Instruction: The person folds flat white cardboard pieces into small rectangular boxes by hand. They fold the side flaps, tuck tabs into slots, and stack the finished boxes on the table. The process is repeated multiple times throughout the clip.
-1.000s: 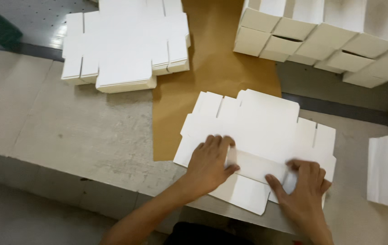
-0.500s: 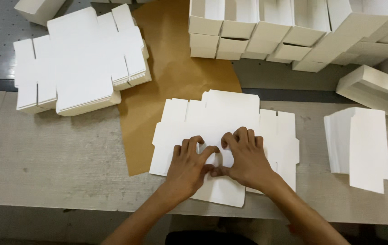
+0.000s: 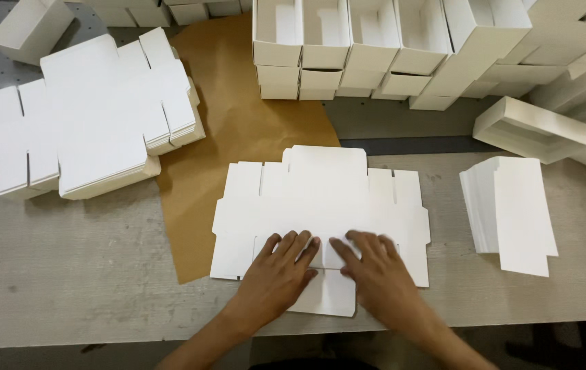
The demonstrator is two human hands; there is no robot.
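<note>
Left hand and right hand lie flat, fingers spread, gripping nothing, pressing the near flap of the white die-cut box blank. Blank sits centre frame, partly over brown paper, on the grey table

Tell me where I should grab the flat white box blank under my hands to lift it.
Probably by the far tab of the flat box blank, coming from the far side. That tab sticks out clear past the side panels, its edge unobstructed, while the left hand and right hand press the near flap flat on the table.
</note>
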